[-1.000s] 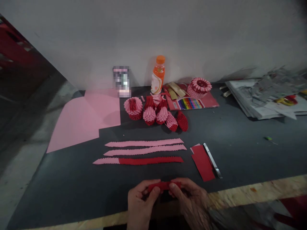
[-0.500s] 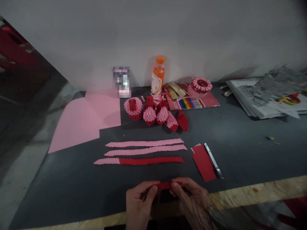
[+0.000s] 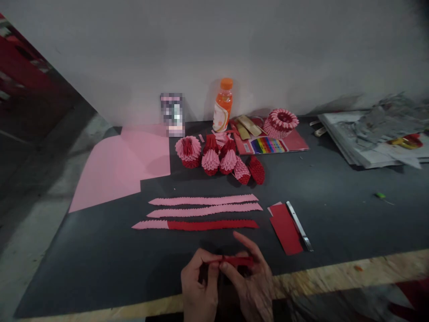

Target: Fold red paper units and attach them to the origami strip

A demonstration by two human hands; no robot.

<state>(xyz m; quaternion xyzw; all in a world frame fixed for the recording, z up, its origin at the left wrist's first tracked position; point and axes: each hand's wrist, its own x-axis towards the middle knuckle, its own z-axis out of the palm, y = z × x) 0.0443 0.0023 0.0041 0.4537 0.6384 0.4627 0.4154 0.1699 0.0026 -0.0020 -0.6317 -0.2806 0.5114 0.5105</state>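
Low over the table's front edge, a small piece of red paper [image 3: 239,260] lies sideways between my hands. My left hand [image 3: 200,282] pinches its left end between thumb and forefinger. My right hand [image 3: 251,284] has its thumb pressed on the paper near the middle, with the forefinger stretched out above it. Beyond my hands lies a pink-and-red zigzag chain [image 3: 211,225] of folded paper, with two pink chains behind it. At the right, red paper rectangles [image 3: 286,230] rest beside a silver utility knife [image 3: 299,227].
Pink paper sheets [image 3: 134,156] cover the left side. Several folded pink-and-red paper shapes [image 3: 210,158] stand mid-table, before an orange drink bottle [image 3: 223,105] and a red paper pack [image 3: 295,144] bearing a round paper piece [image 3: 281,123]. Paper scraps [image 3: 385,123] pile up at far right.
My right hand has moved left along the red paper towards my left thumb, and its forefinger has lifted outward. My left hand keeps its pinch.
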